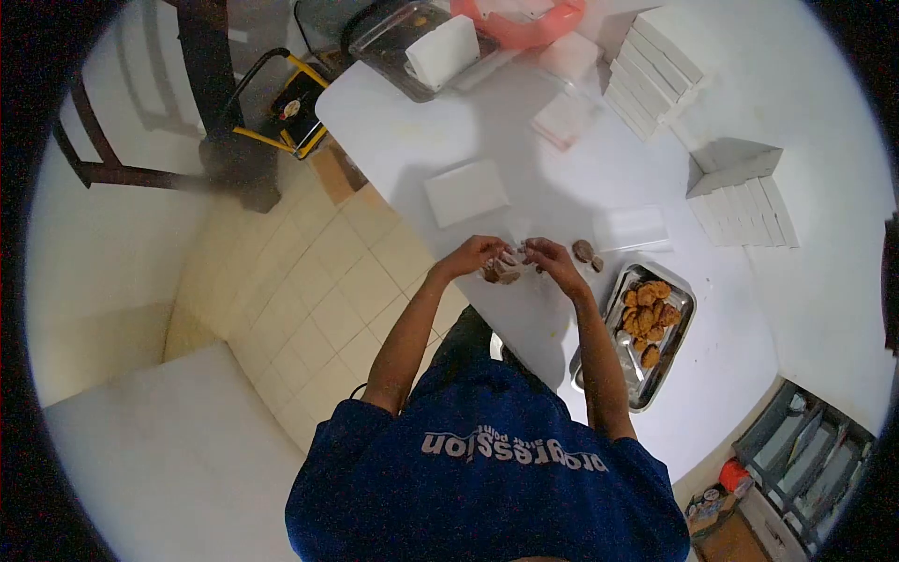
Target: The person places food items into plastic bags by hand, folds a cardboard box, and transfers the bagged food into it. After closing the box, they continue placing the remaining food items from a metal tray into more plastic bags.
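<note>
Near the table's front edge my left hand (476, 255) pinches one side of a clear plastic bag (511, 255). My right hand (552, 260) has its fingers closed at the bag's other side. Brown pieces (501, 273) show at the bag, low between the hands; whether all lie inside is unclear. Right of my right hand, a round brown piece (582, 250) and a smaller one (597, 264) rest on the table. Beyond them is a stack of clear plastic sheets or bags (634, 229). A metal tray (686, 323) holds several orange-brown fried pieces (646, 314) and a spoon (630, 351).
A white box (466, 193) lies flat beyond my hands on the white table (375, 112). At the far end are a clear container (398, 56), another white box (444, 51) and a red plastic item (524, 28). White boxes (655, 70) stand in rows along the right.
</note>
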A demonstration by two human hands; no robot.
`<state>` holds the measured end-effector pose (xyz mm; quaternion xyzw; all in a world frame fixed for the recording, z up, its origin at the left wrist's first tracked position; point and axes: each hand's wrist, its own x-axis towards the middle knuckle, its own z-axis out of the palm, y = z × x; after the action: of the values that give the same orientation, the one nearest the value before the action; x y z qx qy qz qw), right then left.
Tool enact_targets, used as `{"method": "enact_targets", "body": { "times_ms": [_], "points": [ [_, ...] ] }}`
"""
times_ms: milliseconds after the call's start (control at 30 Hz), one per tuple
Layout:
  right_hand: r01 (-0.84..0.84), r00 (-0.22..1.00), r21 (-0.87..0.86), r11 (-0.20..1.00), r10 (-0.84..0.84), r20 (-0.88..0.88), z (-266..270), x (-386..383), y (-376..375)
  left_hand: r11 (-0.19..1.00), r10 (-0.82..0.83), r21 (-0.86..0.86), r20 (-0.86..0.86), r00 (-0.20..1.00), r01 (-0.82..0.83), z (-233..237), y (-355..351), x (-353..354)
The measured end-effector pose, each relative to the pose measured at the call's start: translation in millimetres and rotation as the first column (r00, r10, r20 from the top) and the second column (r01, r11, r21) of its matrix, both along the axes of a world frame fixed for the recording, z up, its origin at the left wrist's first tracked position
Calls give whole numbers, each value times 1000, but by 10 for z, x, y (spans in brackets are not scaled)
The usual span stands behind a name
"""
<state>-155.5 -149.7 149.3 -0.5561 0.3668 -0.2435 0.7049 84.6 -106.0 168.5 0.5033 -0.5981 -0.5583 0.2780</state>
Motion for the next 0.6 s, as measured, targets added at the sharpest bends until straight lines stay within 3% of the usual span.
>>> {"method": "enact_targets", "body": {
  "times_ms": [67,133,200,233,267,333,400,433,500,533,600],
  "points": [
    [15,1000,80,997,-14,-15,33,0,-48,995,-16,95,-1,1000,16,138,-122,3],
    [67,998,151,986,-68,-1,27,1,-27,939,83,337,-29,996,-68,171,-263,24],
    [110,993,215,970,-116,12,32,26,40,936,104,341,-42,994,-84,130,-320,-34],
    [218,971,282,934,-236,31,51,63,135,977,210,2,193,958,-215,182,-294,-142],
    [319,934,350,881,-355,41,69,102,210,904,372,-353,368,852,-242,239,-253,-230],
    [363,912,379,851,-409,45,83,152,321,905,339,-385,395,854,-181,244,-98,-359],
    [410,883,403,818,-467,49,104,186,393,844,133,-513,487,863,159,240,105,-560],
    [423,886,351,835,-463,34,150,213,429,844,127,-510,487,864,163,222,206,-670],
    [398,914,226,889,-405,-18,206,224,465,831,303,-531,182,935,-166,184,332,-848],
    [400,913,226,888,-407,-19,210,234,478,831,301,-531,181,936,-165,160,333,-859],
    [341,940,-8,940,-341,28,203,255,525,851,413,-373,41,910,-369,74,350,-867]
  ]
}}
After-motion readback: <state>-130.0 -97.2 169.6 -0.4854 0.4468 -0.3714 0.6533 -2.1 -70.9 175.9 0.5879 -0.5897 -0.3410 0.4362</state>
